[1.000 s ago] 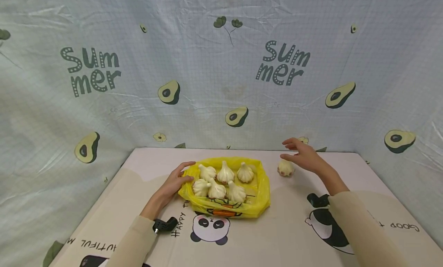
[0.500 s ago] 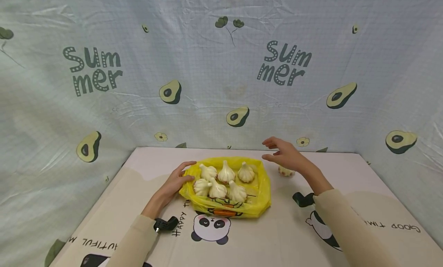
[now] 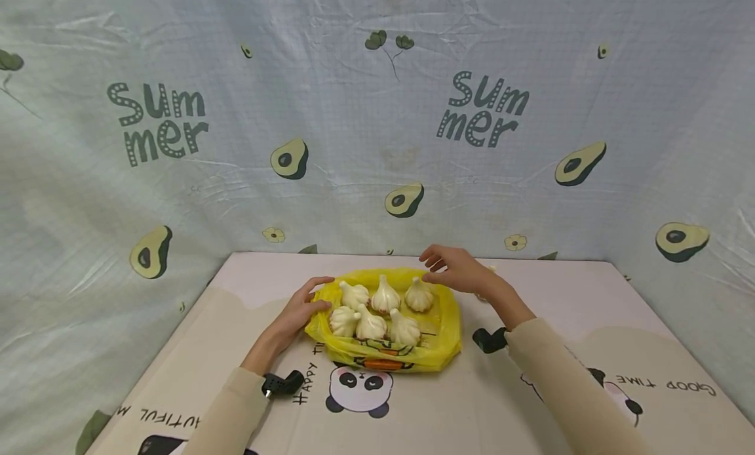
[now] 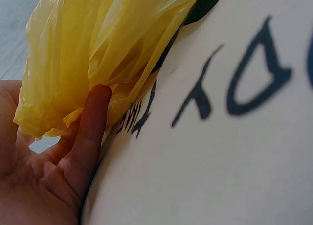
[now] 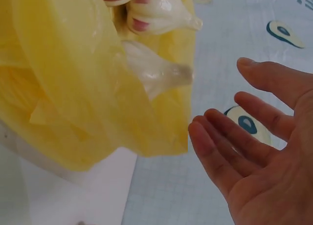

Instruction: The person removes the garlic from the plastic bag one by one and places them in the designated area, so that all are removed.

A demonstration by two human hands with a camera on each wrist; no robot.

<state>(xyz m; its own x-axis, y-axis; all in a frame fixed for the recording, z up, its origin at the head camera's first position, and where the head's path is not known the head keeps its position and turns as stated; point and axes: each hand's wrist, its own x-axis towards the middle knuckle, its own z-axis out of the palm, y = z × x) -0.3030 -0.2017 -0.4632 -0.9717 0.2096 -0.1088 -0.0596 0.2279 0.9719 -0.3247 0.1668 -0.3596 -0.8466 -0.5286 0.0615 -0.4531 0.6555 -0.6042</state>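
Note:
A yellow plastic bag (image 3: 439, 358) sits mid-table with its mouth spread, bulging like a shallow tray. Several white garlic bulbs (image 3: 385, 295) stand inside it, stems up. My left hand (image 3: 297, 311) grips the bag's left side; in the left wrist view a finger (image 4: 93, 112) presses against the plastic. Over the bag's back right corner, near the rightmost garlic bulb (image 3: 419, 296), hovers my right hand (image 3: 457, 269), fingers loosely bent and holding nothing. The right wrist view shows it beside the bag with its palm bare. Another garlic bulb (image 3: 492, 269) on the table is mostly hidden behind my right forearm.
The light table (image 3: 436, 415) carries panda prints and lettering. A pale curtain (image 3: 354, 114) with avocado prints closes off the back and both sides. Each wrist wears a small black camera (image 3: 489, 340).
My right hand has moved left, from over the loose garlic bulb to the bag's back right corner, and a little lower. The left hand and the bag have stayed put.

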